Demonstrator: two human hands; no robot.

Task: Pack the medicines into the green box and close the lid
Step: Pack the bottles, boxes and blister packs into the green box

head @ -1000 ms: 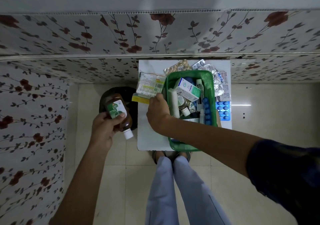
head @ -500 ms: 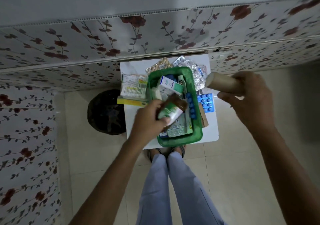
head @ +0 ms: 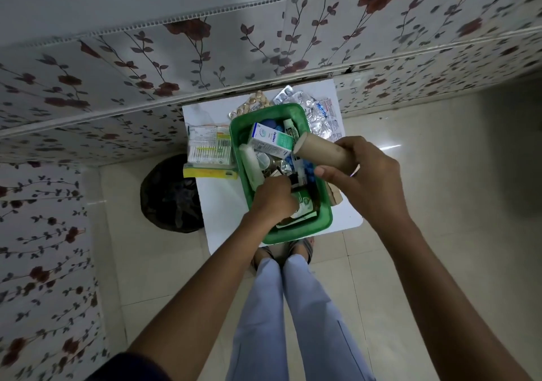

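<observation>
From the head view, the left hand (head: 272, 198) is down in the green box (head: 324, 222) on the worktop (head: 217, 204), fingers (head: 283, 182) clenched round a brown bottle (head: 302, 204), apparently bedding it among the packed medicines. The right hand (head: 363, 181) hovers just above, fingers (head: 328, 172) grasping a tan roll (head: 319, 153), seemingly next in. Blister strips (head: 316, 113) and flat packets (head: 209, 148) lie beyond both hands, outside.

The box (head: 324, 201) sits on the table (head: 223, 204). The left hand (head: 272, 197) is inside its near end; cartons (head: 209, 148) lie left of that hand, blister strips (head: 315, 113) beyond the right hand (head: 363, 175), a roll (head: 321, 153) in its grip.
</observation>
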